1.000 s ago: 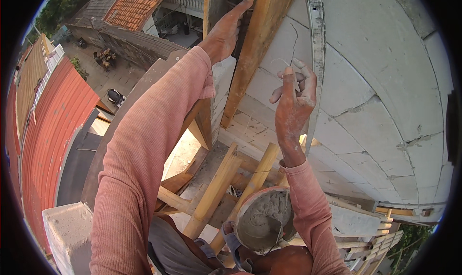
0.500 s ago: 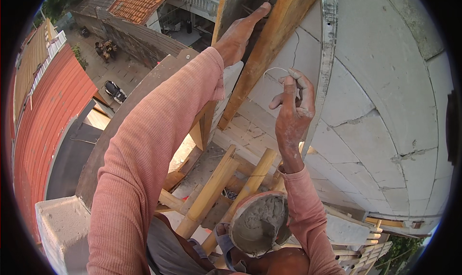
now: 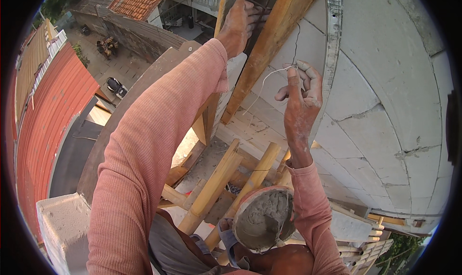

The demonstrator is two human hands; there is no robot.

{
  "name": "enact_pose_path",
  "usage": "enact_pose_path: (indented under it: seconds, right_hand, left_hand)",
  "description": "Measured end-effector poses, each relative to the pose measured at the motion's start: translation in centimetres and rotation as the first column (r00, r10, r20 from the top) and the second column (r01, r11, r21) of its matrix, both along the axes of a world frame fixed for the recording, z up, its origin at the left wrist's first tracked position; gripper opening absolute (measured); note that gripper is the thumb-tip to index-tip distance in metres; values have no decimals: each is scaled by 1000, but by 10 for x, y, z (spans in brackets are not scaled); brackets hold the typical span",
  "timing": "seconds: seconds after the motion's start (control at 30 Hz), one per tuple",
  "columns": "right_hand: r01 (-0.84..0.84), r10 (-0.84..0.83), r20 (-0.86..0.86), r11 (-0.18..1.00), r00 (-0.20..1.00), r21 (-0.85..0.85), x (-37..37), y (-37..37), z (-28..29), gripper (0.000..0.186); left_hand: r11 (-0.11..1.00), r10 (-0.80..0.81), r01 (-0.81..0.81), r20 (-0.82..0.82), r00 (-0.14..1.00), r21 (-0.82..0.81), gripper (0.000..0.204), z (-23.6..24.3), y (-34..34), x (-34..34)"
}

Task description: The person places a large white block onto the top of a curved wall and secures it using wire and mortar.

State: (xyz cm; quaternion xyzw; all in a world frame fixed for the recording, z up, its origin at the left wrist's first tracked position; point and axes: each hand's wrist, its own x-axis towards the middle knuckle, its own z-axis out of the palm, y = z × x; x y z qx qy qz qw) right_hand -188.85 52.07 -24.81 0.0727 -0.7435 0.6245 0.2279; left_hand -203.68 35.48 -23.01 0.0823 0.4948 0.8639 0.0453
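Note:
My right hand (image 3: 303,89) is raised in front of the pale block wall, its thumb and forefinger pinched on a thin white string (image 3: 262,85). The string's loose end curves down to the left. My left hand (image 3: 236,28) reaches into the narrow gap between wooden boards, fingers stretched and slightly bent beside thin dark rods (image 3: 260,6). The fingertips are partly lost in shadow there. A yellowish wooden plank (image 3: 272,51) slants between my two hands. Below my right forearm a bucket (image 3: 240,241) of wet grey mortar (image 3: 262,215) rests by my legs.
Bamboo poles (image 3: 211,191) form a scaffold beneath me. A straight metal-coloured strip (image 3: 332,39) runs along the wall (image 3: 385,82). At left are a concrete ledge (image 3: 125,116), a block post (image 3: 62,222) and a red metal roof (image 3: 53,126). A parked motorbike (image 3: 115,87) stands far below.
My left hand's outstretched digit has drawn in, and its fingers now reach right toward the rods. My right hand has shifted slightly right and up, and the string's end now hangs lower.

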Motion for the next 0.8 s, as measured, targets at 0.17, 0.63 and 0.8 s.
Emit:
enact_pose_path:
  seconds: [0.17,0.63,0.8]
  right_hand:
    - [47,-47,-2,998,999,52,2,2,3,28]
    - [237,-215,-126,950,968,202,-7,10,19,24]
    - [234,-211,-137,955,968,183,-9,10,23,22]
  left_hand:
    - [997,22,-21,21,1000,-69,75,4,0,9]
    - [917,299,-302,-50,953,-259,55,-6,-2,6]
    - [830,478,-497,-134,868,-255,37,-13,-6,-2]
